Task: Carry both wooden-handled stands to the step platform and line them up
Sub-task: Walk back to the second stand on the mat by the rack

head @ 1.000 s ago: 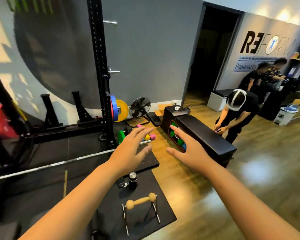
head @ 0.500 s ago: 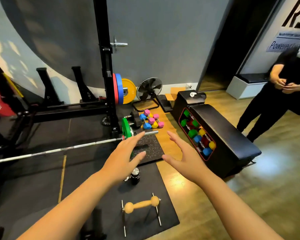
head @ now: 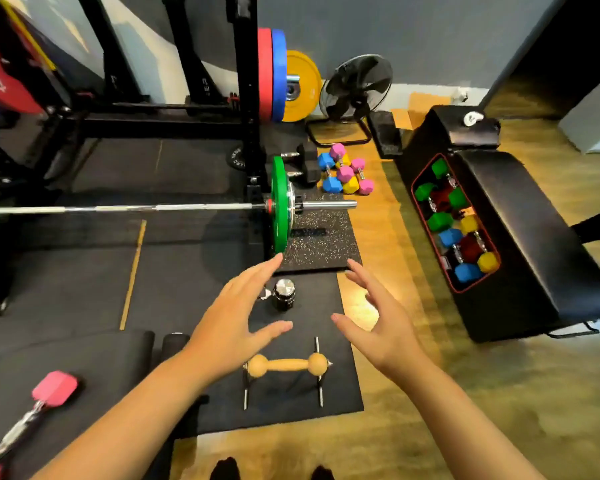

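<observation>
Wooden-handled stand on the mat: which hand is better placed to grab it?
Left hand, marginally: its open thumb hangs almost over the wooden-handled stand. The right hand, also open, is farther off to the side.

Tan wooden-handled stand (head: 287,365) with silver metal legs on black rubber mat (head: 340,386), black speckled white-fleck pad (head: 321,244), green barbell plate (head: 280,206), red, blue, yellow plates (head: 284,84), pink-blue-yellow hex dumbbells (head: 345,173), honey-brown wood floor (head: 413,427).

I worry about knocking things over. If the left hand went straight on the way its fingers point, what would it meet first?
Probably the green weight plate on the barbell: the left hand points up and away toward its lower edge. The small black bottle sits just right of that line. Depth is unclear.
</observation>
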The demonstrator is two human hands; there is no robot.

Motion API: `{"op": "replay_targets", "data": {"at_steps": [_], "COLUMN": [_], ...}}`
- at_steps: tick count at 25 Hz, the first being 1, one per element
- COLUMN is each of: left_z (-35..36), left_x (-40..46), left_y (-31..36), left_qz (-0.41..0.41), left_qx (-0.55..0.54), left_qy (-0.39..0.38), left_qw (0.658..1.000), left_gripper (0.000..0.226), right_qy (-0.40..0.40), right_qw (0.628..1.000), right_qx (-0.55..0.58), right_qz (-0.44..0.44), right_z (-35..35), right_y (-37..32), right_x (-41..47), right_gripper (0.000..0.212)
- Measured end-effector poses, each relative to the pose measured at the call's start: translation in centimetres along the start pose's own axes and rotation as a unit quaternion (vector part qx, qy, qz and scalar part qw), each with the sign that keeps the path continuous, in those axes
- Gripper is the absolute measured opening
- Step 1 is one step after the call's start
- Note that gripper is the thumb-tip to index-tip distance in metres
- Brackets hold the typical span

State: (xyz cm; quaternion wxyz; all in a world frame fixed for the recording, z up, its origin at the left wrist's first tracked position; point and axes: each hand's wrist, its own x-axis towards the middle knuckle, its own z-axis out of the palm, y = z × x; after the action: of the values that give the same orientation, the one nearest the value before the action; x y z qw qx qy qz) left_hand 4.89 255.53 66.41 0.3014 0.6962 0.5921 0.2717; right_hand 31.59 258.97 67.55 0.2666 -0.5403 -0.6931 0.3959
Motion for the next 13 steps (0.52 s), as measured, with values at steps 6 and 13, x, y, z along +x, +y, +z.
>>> {"op": "replay_targets", "data": {"at_steps": [6, 13], "left_z": [10.7, 21.6], "left_x": [2.5, 2.6], "left_y": [-11.5, -26.4], "left_qz": [-0.052, -0.091], "left_qx": [0.024, 0.017], "left_qy": [-0.031, -0.074], "left_qw": [0.998, 0.993], "left_gripper": [0.113, 0.15], "right_qy": [-0.076, -0.143], "right_qw": [0.997, 0.99], "right_qx": [0.019, -0.009], "right_qz": [0.0, 0.001], "right_z": [8.0, 16.0], "right_y": [16.9, 32.8], "right_x": [4.1, 6.2], "right_gripper": [0.089, 0.116]}}
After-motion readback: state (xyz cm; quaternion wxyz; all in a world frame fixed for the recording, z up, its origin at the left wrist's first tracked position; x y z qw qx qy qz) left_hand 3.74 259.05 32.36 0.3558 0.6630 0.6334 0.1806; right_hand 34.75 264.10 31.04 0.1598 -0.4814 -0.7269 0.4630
